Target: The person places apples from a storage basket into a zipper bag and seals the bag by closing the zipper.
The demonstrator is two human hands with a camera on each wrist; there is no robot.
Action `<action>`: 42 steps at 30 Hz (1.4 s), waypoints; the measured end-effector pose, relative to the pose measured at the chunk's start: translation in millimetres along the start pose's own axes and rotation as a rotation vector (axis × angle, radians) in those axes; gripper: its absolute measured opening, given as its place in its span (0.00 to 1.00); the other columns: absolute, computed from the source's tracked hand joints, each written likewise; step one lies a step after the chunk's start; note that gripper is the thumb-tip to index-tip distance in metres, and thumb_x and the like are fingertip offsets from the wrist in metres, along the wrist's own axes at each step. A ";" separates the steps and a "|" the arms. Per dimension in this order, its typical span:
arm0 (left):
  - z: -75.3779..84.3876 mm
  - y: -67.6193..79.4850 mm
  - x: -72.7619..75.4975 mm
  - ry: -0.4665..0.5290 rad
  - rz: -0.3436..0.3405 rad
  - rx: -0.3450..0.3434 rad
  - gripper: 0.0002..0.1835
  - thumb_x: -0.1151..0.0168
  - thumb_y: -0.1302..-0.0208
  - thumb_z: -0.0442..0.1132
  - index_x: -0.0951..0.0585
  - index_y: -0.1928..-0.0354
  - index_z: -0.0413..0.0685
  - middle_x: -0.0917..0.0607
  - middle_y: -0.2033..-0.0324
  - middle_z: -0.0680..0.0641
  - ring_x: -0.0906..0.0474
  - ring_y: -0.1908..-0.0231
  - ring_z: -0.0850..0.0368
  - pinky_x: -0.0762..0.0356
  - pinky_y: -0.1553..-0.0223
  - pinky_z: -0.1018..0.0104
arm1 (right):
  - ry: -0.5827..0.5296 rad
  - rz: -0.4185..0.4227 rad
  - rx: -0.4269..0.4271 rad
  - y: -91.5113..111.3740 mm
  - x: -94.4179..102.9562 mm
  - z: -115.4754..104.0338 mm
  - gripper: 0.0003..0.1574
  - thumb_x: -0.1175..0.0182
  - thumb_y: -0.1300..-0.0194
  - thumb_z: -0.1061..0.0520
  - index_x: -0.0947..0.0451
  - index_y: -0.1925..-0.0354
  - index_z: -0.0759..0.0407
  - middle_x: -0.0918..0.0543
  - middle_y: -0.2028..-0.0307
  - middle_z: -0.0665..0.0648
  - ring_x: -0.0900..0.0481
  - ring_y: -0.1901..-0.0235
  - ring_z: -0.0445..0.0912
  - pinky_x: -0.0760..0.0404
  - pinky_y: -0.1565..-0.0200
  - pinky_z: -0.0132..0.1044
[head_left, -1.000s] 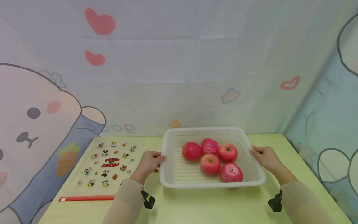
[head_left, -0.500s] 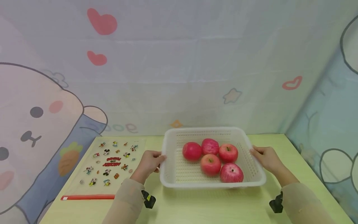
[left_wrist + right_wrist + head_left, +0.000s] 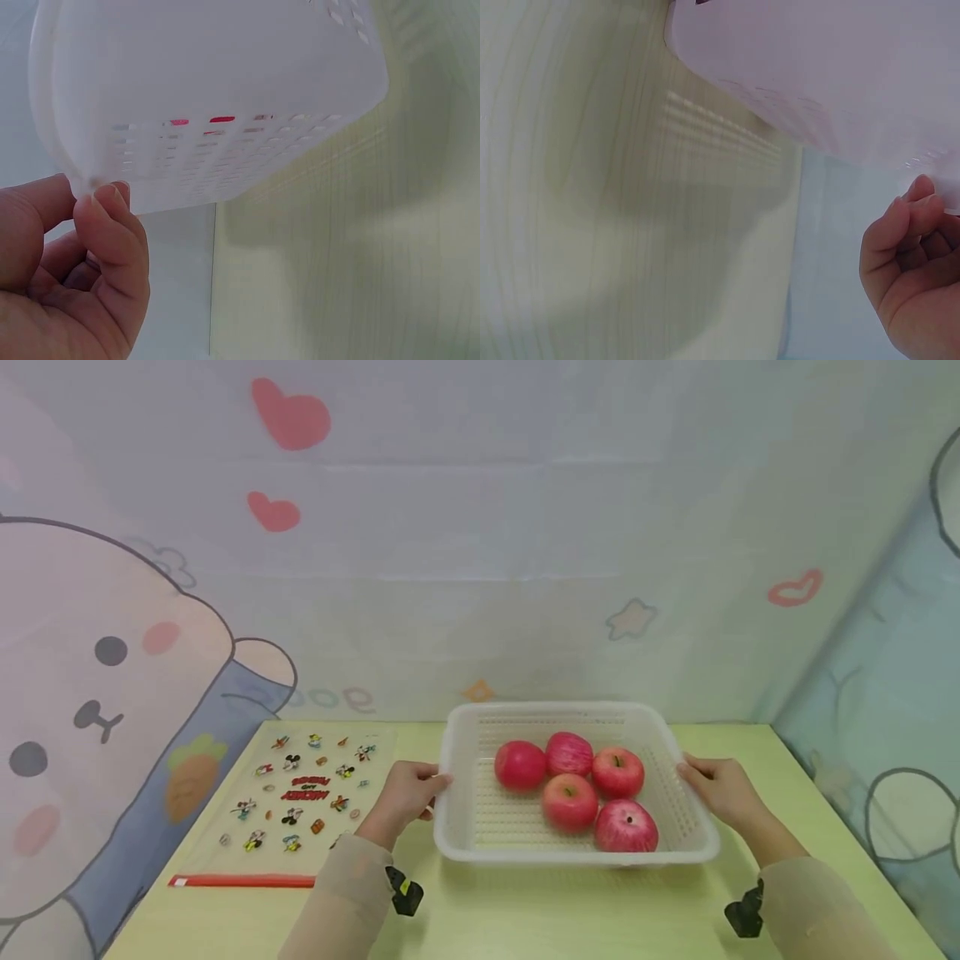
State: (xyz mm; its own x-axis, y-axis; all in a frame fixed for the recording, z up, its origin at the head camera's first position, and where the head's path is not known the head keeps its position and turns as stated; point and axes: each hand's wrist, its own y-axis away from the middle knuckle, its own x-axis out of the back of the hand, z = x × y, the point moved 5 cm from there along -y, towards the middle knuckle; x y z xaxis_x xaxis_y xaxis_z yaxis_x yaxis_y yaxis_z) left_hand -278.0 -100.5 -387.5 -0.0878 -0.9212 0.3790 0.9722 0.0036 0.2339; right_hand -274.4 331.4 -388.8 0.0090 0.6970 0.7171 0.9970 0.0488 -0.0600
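Almost nothing had been changed within the last second: the white basket (image 3: pixel 577 857) was pinched at opposite ends by the left hand (image 3: pixel 406 795) and the right hand (image 3: pixel 722 787), seemingly held just above the table (image 3: pixel 540 914). The five apples (image 3: pixel 570 804) inside were kept in the same cluster, so the hold was judged steady.

The left grip (image 3: pixel 405 795) and right grip (image 3: pixel 720 789) hold a basket (image 3: pixel 577 857) of five apples (image 3: pixel 568 802). A bag (image 3: pixel 300 814) lies on the bench (image 3: pixel 540 918).

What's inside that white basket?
Five red apples lie bunched together in the white basket. Whatever is directly under them is covered; the near rim hides the nearest apple's bottom.
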 end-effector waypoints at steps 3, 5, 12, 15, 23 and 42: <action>1.0 0.4 -2.2 -0.002 -0.013 -0.006 0.16 0.41 0.35 0.38 0.19 0.49 0.35 0.15 0.73 0.44 0.25 0.80 0.60 0.28 0.83 0.71 | 0.001 -0.008 -0.026 2.9 -0.5 3.7 0.30 0.49 0.29 0.51 0.32 0.42 0.76 0.22 0.51 0.77 0.17 0.67 0.48 0.21 0.70 0.30; 1.8 1.2 -2.8 -0.003 -0.018 -0.009 0.16 0.41 0.35 0.38 0.19 0.49 0.35 0.15 0.74 0.44 0.26 0.80 0.60 0.28 0.83 0.71 | 0.002 -0.017 -0.042 3.9 -0.8 4.8 0.31 0.49 0.28 0.50 0.33 0.41 0.75 0.22 0.51 0.77 0.17 0.67 0.49 0.20 0.70 0.31; 1.7 2.4 1.8 -0.012 -0.004 -0.005 0.15 0.41 0.35 0.38 0.18 0.51 0.36 0.15 0.73 0.44 0.25 0.79 0.60 0.27 0.83 0.71 | -0.027 -0.033 -0.044 0.7 -2.0 -0.6 0.34 0.50 0.28 0.47 0.34 0.40 0.76 0.23 0.51 0.78 0.17 0.67 0.49 0.20 0.70 0.32; -0.3 3.1 6.1 -0.016 -0.003 0.003 0.15 0.41 0.35 0.38 0.18 0.51 0.37 0.15 0.72 0.44 0.24 0.79 0.59 0.27 0.82 0.70 | -0.045 -0.028 -0.025 -1.1 -4.6 -2.4 0.36 0.49 0.29 0.46 0.34 0.41 0.77 0.23 0.52 0.79 0.17 0.69 0.47 0.19 0.71 0.33; -3.1 3.4 12.7 -0.012 0.008 0.004 0.15 0.40 0.36 0.38 0.18 0.51 0.38 0.15 0.72 0.44 0.25 0.80 0.59 0.27 0.83 0.70 | -0.027 -0.030 -0.006 -0.9 -8.7 -8.2 0.36 0.49 0.29 0.46 0.34 0.40 0.76 0.24 0.50 0.79 0.17 0.66 0.51 0.18 0.69 0.35; -3.2 3.8 11.4 -0.089 -0.068 -0.114 0.18 0.42 0.34 0.41 0.21 0.45 0.41 0.16 0.72 0.46 0.25 0.81 0.58 0.24 0.82 0.65 | -0.024 -0.030 -0.028 1.9 -7.6 -7.3 0.32 0.50 0.28 0.51 0.34 0.41 0.78 0.23 0.52 0.79 0.19 0.70 0.44 0.21 0.72 0.30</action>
State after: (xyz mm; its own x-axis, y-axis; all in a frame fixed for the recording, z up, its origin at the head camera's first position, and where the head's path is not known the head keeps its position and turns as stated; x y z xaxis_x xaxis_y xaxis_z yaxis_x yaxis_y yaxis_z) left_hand -274.6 -112.2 -385.1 -0.1682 -0.8795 0.4451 0.9812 -0.1062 0.1609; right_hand -272.0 321.0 -389.3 -0.0221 0.7127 0.7011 0.9986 0.0501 -0.0195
